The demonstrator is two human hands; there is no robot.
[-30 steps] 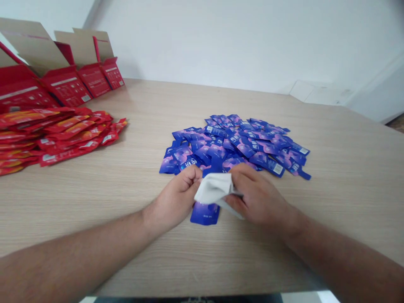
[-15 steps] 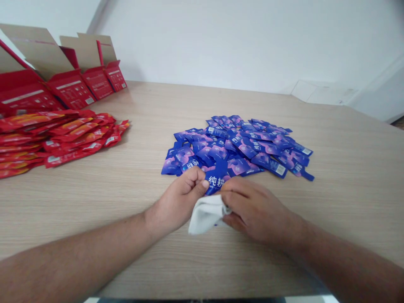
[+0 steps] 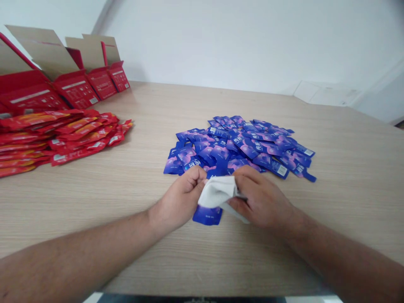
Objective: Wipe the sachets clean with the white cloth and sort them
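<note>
Between thumb and fingers, my left hand (image 3: 181, 195) pinches the side of a blue and purple sachet (image 3: 207, 215) with white lettering. My right hand (image 3: 261, 198) is closed on a folded white cloth (image 3: 217, 190), which lies across the sachet's front and hides its middle. The sachet's lower end shows below the cloth; its upper end overlaps the near edge of a heap of similar sachets (image 3: 243, 143) just beyond both hands.
Red and orange packets (image 3: 78, 130) lie stacked at the left. Behind them stand several open red cardboard boxes (image 3: 75, 90) with their flaps up. The wooden table (image 3: 151, 252) meets a white wall at the back, where a white panel (image 3: 325, 93) sits at right.
My right hand has swept the cloth up and over the sachet, covering the lettering that showed before. The sachet's lower end is now visible. My left hand keeps its pinch; the view shifted slightly.
</note>
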